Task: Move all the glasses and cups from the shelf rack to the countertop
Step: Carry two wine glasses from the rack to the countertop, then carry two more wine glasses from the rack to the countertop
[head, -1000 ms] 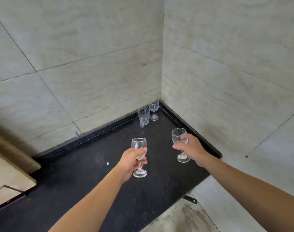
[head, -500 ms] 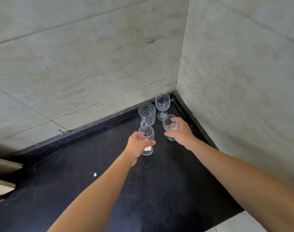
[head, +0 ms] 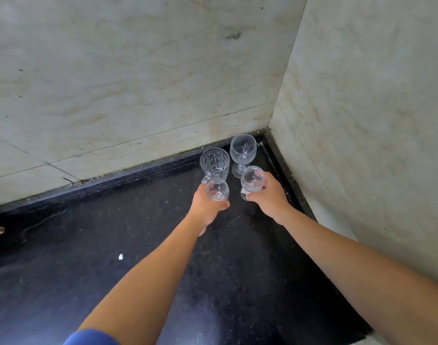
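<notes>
My left hand [head: 205, 207] grips a clear stemmed wine glass [head: 217, 189], held upright just in front of a patterned glass mug [head: 215, 162]. My right hand [head: 269, 196] grips a second stemmed wine glass [head: 252, 181] to its right. Behind that one, a third wine glass [head: 243, 148] stands in the far corner of the black countertop [head: 138, 245]. Both held glasses sit low over the counter; whether their bases touch it is hidden by my hands. The shelf rack is out of view.
Pale marble walls [head: 138, 83] close the counter at the back and on the right, meeting at the corner. A small white speck [head: 120, 256] lies on the counter. The counter's front right edge [head: 362, 329] drops off near my right forearm.
Both hands have carried their wine glasses forward into the corner, now right beside the mug and the standing wine glass. The view has moved closer and tilted down.
</notes>
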Motion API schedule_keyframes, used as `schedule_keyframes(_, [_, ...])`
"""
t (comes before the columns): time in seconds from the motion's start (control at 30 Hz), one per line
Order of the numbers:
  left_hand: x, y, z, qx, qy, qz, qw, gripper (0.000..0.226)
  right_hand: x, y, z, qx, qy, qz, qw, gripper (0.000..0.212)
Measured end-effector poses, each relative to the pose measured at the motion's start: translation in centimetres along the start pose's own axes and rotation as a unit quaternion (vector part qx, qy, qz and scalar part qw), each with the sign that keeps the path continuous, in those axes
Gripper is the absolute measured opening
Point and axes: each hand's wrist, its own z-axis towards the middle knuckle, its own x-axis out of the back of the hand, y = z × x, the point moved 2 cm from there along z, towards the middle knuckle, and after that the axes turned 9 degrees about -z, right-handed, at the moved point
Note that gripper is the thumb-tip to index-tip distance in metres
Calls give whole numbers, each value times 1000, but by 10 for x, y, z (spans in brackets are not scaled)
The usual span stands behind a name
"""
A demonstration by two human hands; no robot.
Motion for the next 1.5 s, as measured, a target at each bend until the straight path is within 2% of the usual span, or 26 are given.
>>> schedule_keyframes(0.1, [1, 1, 1, -9, -5, 19, 1000, 43, 1, 6, -5, -48, -13, 1, 999, 66])
schedule_keyframes(0.17, [4, 1, -4, 6, -9, 23, 1000, 50, 2, 12, -16, -87, -15, -47, 995, 65])
schedule_keyframes(0.23, [12, -3, -14, 28, -1, 34, 999, 60, 0, 15, -29, -100, -33, -118, 988, 56])
schedule_keyframes(0.33, [36, -13, -40, 30, 22, 102, 994, 47, -16, 4, -54, -42, -88, -223, 970, 37])
schedule_keyframes(0.43, [75, -30, -78, 23, 45, 150, 987, 34, -45, -22, -78, 74, -141, -305, 939, 29])
schedule_keyframes(0.5, [109, -49, -111, 23, 80, 182, 980, 31, -71, -45, -96, 156, -170, -351, 907, 29])
schedule_keyframes(0.63, [167, -89, -180, 42, 141, 240, 960, 33, -117, -79, -139, 265, -208, -407, 849, 28])
schedule_keyframes(0.77, [215, -130, -257, 72, 185, 224, 954, 35, -167, -106, -199, 353, -254, -444, 783, 29])
schedule_keyframes(0.97, [271, -196, -381, 81, 292, 175, 937, 36, -243, -135, -319, 473, -304, -483, 671, 28])
schedule_keyframes(1.27, [305, -337, -619, 139, 370, 126, 910, 37, -336, -98, -553, 575, -388, -484, 532, 28])
schedule_keyframes(1.5, [319, -427, -807, 178, 515, 12, 838, 33, -412, -69, -750, 664, -440, -432, 423, 28])
